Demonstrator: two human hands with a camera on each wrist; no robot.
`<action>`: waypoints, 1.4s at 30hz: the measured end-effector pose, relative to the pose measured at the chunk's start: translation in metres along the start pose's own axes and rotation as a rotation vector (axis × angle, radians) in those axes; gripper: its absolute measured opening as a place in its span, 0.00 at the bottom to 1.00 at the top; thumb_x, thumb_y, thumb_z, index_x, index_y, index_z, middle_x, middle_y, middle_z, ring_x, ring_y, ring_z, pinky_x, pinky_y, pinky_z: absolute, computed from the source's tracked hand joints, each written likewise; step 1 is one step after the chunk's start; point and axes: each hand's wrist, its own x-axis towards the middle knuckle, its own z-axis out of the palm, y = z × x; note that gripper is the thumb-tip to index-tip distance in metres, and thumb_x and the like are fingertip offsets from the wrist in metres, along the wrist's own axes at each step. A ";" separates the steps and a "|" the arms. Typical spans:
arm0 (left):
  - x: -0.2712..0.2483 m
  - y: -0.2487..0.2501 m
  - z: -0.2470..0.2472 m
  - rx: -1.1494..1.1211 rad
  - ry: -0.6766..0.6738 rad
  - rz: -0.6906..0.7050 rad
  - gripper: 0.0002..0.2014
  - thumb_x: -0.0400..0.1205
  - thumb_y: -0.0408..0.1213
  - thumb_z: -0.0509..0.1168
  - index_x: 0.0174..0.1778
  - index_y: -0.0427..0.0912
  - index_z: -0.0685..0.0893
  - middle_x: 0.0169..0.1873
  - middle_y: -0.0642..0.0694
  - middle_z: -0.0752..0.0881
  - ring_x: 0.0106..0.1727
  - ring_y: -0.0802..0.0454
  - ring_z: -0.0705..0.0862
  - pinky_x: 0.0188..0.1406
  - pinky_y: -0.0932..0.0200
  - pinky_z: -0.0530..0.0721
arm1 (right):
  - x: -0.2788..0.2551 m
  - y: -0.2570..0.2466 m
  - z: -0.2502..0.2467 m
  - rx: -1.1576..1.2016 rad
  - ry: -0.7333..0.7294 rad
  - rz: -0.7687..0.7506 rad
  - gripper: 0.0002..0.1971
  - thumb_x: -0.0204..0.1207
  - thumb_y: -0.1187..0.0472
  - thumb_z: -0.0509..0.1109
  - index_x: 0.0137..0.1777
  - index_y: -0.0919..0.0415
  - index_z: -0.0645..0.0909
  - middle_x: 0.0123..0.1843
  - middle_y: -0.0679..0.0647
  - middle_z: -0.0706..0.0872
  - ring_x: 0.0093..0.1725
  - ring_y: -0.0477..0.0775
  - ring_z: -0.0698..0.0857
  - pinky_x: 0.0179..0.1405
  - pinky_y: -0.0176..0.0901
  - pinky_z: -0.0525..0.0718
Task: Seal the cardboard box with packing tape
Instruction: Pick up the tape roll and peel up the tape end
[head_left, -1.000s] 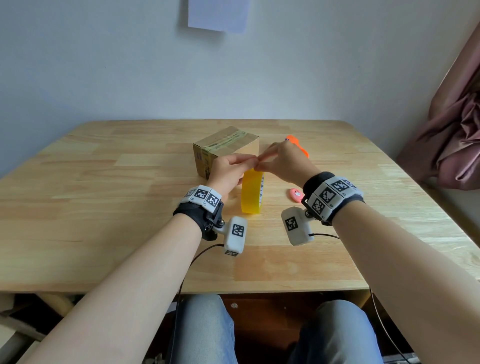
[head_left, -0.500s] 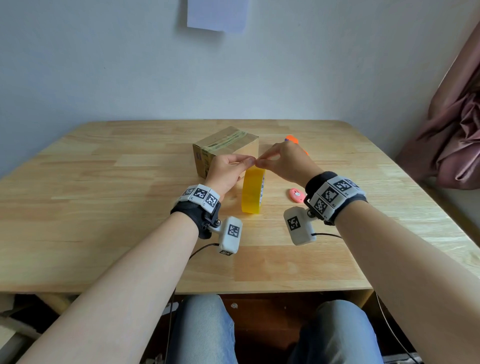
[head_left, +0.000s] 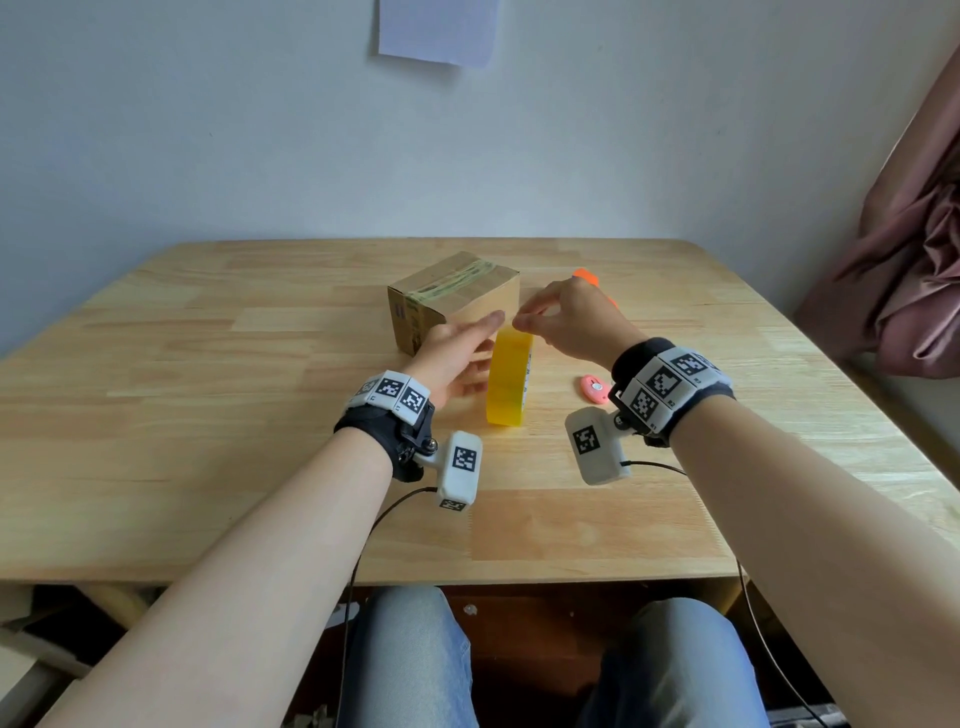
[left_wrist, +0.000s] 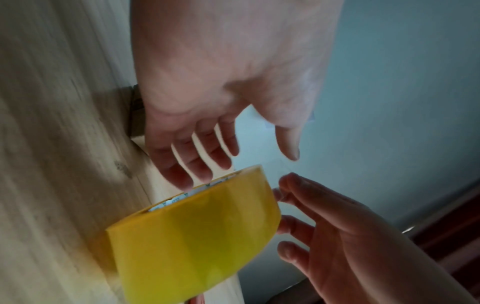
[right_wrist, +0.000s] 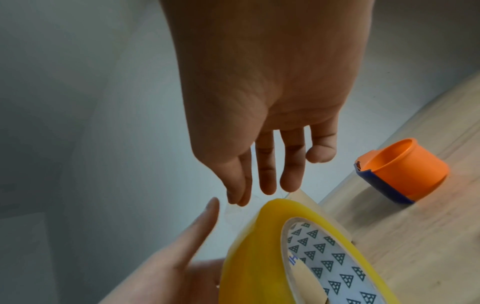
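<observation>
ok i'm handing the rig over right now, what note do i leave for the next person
Left hand: open, fingers straight, beside the yellow tape roll.
Right hand: thumb and forefinger pinched together at the roll's top; tape end between them unclear.
Roll stands on edge on the table, cardboard box just behind it.
Done: nothing from this roll reaches the box.
Left: pull a strip, lay it over the box top, cut.

Lying on the wooden table (head_left: 208, 395), right of centre: a small pink oval gadget (head_left: 594, 388). Sitting farther back, an orange-and-blue dispenser (right_wrist: 401, 171). Hanging on the far wall, a paper sheet (head_left: 435, 31); bunching at far right, a pink curtain (head_left: 914, 270).
</observation>
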 end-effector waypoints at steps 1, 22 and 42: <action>-0.001 -0.002 0.001 0.036 -0.047 -0.029 0.13 0.82 0.50 0.76 0.54 0.45 0.89 0.51 0.44 0.93 0.46 0.46 0.91 0.42 0.52 0.91 | 0.000 -0.001 0.000 0.001 0.004 0.005 0.08 0.81 0.53 0.75 0.53 0.57 0.92 0.48 0.45 0.88 0.36 0.35 0.82 0.32 0.29 0.74; -0.003 -0.006 0.000 0.275 -0.120 -0.045 0.20 0.76 0.56 0.80 0.54 0.45 0.92 0.52 0.46 0.95 0.50 0.48 0.92 0.44 0.54 0.80 | 0.001 0.016 0.010 0.391 -0.296 0.632 0.26 0.68 0.35 0.77 0.53 0.58 0.91 0.47 0.50 0.95 0.44 0.54 0.86 0.47 0.48 0.78; 0.085 0.022 -0.041 0.322 0.598 0.143 0.31 0.70 0.43 0.72 0.71 0.65 0.82 0.78 0.49 0.72 0.76 0.40 0.76 0.72 0.43 0.82 | 0.058 0.052 0.027 -0.019 -0.069 0.334 0.24 0.66 0.49 0.86 0.53 0.67 0.89 0.43 0.57 0.87 0.40 0.53 0.83 0.39 0.47 0.83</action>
